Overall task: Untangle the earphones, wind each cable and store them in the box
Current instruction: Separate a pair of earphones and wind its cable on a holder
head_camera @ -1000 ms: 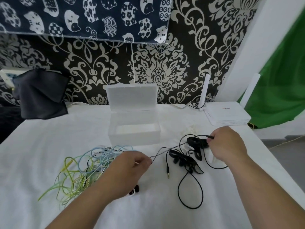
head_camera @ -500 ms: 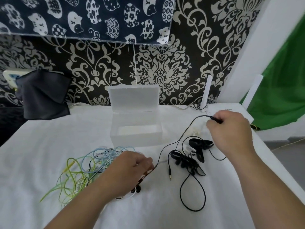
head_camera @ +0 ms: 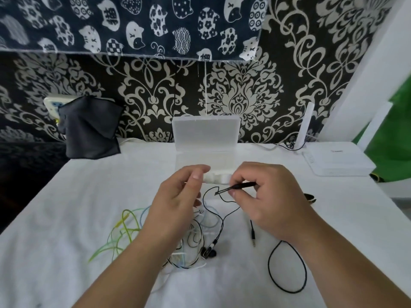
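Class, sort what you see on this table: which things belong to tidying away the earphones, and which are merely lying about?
For the job:
black earphones, pinched by the right hand
coloured cable tangle
clear box, lid open

Lying about:
white router
dark cloth

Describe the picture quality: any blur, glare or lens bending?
Head view: wide-angle distortion stretches the corners; left hand slightly motion-blurred, right hand and its pinched black cable sharper; soft even light, faint shadows; box washes out against the white cloth.

Black cable (head_camera: 287,266), green cable (head_camera: 115,238), white tablecloth (head_camera: 66,218)
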`<state>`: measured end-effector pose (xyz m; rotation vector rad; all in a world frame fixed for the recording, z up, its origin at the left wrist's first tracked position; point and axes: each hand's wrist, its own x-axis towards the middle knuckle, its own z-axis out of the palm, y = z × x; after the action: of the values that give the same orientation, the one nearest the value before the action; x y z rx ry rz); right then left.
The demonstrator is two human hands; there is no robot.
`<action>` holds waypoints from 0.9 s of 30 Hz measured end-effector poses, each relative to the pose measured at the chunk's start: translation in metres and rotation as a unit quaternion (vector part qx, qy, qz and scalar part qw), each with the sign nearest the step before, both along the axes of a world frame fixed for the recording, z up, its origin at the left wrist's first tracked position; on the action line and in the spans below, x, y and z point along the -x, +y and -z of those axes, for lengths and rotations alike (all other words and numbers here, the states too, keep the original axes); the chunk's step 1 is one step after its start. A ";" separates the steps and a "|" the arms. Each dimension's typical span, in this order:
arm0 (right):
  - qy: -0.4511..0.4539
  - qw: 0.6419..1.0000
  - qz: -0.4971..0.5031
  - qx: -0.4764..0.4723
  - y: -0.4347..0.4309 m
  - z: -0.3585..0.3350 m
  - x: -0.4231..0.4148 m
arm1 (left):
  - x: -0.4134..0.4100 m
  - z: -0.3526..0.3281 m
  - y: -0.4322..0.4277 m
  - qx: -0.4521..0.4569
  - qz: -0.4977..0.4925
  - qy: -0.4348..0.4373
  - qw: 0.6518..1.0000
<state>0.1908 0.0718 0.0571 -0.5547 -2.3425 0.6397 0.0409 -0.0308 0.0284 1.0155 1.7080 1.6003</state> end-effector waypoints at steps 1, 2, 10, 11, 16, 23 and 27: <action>-0.001 1.000 -0.001 0.002 -0.001 0.000 0.001 | 0.000 -0.001 0.000 0.006 0.019 -0.012 1.000; -0.003 1.000 -0.002 0.002 -0.001 0.000 0.002 | 0.000 -0.002 -0.001 0.009 0.028 -0.022 0.999; -0.055 0.997 -0.014 0.053 0.000 -0.001 0.002 | 0.001 -0.003 -0.002 0.035 -0.037 -0.049 0.997; -0.058 0.996 -0.016 0.065 0.000 -0.002 0.001 | 0.001 -0.003 -0.002 0.046 -0.044 -0.032 0.997; -0.060 0.995 -0.008 0.079 0.004 -0.005 0.003 | -0.002 0.000 -0.002 0.047 -0.041 0.035 0.997; -0.041 0.991 0.023 0.127 0.010 0.000 0.007 | -0.004 0.000 -0.005 -0.023 0.031 0.012 0.999; -0.032 0.985 0.065 0.157 0.012 0.003 0.008 | -0.005 0.001 -0.004 -0.007 0.034 0.044 0.998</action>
<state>0.1828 0.0840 0.0541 -0.8726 -2.2543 0.9483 0.0459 -0.0348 0.0270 1.1546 1.7019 1.5470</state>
